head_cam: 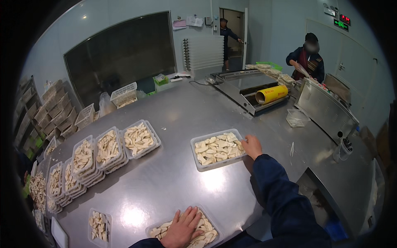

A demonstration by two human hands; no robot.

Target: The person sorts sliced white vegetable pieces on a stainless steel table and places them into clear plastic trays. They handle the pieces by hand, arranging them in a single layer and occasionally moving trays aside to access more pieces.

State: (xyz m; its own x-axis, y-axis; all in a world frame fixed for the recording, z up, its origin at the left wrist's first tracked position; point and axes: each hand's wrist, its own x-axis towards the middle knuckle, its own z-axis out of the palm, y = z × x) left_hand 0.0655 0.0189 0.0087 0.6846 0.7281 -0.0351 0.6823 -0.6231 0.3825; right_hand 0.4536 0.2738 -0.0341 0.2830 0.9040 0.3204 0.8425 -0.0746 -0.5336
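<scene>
My left hand point(183, 228) lies flat, fingers apart, on the pale dried slices in a clear plastic tray point(218, 228) at the table's near edge. My right hand point(252, 146) is at the right end of another clear plastic tray point(198, 167), filled with similar pale slices point(217, 148); its fingertips are at the rim, and whether they grip it is unclear. Both trays rest on the steel table point(176, 186). A smaller plastic container point(90, 235) with a few slices stands left of my left hand.
Stacked filled trays point(107, 147) line the left side. A yellow film roll point(273, 94) lies on a wrapping machine point(232, 86) at the back. A co-worker point(305, 62) stands at the back right, another person point(228, 34) in the doorway. A table cutout point(319, 198) is right of my sleeve.
</scene>
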